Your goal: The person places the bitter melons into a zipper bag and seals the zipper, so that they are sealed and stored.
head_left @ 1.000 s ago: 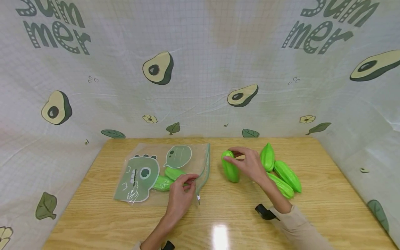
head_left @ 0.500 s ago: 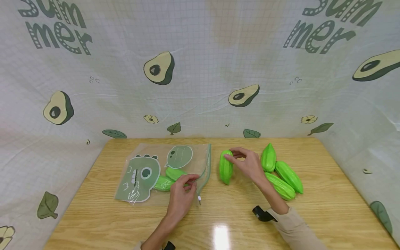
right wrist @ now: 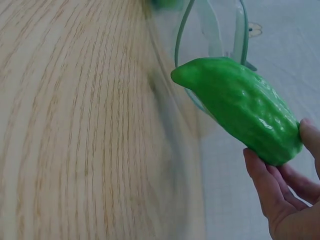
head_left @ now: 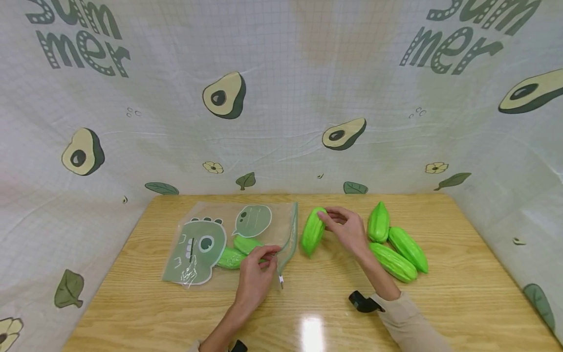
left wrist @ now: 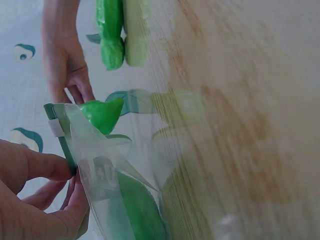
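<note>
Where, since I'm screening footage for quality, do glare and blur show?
Head: white glare on the table, small glints on the bag; left wrist: table grain soft and hazy; right wrist: shiny highlights on the held gourd, a blurred gray streak to its left.

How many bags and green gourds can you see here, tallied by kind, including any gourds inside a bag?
Clear bag: 1
Green gourds: 6 visible (3 loose on the table, 1 in the right hand, 2 inside the bag)
Total: 7
</note>
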The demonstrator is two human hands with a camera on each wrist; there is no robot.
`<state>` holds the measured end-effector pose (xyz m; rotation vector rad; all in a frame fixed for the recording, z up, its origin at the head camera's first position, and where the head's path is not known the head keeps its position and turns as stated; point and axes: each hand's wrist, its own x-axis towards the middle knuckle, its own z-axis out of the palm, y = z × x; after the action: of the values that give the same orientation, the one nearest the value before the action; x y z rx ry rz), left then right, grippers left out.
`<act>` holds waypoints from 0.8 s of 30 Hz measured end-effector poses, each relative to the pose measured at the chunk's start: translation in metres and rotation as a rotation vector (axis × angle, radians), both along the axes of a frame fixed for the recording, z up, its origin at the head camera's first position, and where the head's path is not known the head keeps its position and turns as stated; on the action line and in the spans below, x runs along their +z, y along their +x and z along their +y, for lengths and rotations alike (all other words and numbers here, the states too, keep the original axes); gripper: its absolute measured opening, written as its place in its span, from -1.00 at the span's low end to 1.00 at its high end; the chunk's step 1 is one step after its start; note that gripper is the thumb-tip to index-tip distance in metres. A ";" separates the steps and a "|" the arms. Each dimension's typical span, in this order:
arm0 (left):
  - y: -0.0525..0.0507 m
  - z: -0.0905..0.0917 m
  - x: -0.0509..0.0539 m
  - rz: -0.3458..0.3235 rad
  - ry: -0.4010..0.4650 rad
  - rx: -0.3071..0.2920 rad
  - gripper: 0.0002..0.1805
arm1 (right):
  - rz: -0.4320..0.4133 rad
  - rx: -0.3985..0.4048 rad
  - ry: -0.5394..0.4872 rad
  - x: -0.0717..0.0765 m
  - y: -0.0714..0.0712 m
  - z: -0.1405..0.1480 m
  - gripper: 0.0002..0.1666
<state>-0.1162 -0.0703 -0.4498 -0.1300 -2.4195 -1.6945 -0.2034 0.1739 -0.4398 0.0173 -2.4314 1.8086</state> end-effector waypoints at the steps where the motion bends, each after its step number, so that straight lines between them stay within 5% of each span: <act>1: 0.000 0.000 0.000 0.001 0.001 -0.001 -0.74 | -0.008 0.003 -0.034 -0.001 0.000 -0.001 -0.43; 24: 0.000 0.000 0.001 -0.008 -0.003 0.005 -0.75 | -0.083 -0.045 -0.346 -0.014 -0.008 -0.023 -0.41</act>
<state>-0.1159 -0.0700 -0.4493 -0.1175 -2.4253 -1.6925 -0.2113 0.1509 -0.4542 -0.1433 -2.1134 2.2214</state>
